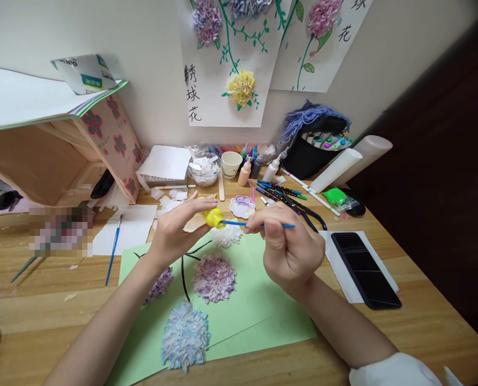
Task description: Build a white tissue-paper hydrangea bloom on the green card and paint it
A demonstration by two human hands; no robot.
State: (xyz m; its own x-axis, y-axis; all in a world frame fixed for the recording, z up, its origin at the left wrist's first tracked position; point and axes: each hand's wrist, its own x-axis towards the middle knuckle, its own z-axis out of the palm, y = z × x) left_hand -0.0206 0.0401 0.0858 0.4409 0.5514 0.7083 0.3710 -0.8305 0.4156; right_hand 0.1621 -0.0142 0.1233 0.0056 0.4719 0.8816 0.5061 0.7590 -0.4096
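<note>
Blue brush (pixel 241 222) at yellow bottle (pixel 213 217)

Left grip (pixel 178 230) holds the bottle tilted above green paper (pixel 258 305); right grip (pixel 293 249) pinches the brush. Working end seems inside the neck, though hidden. Steady bottle, light loading and a rim wipe should limit drips.

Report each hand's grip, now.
Left hand: closed on the yellow paint bottle.
Right hand: closed on a blue-handled paintbrush, one end at the bottle's mouth.
</note>
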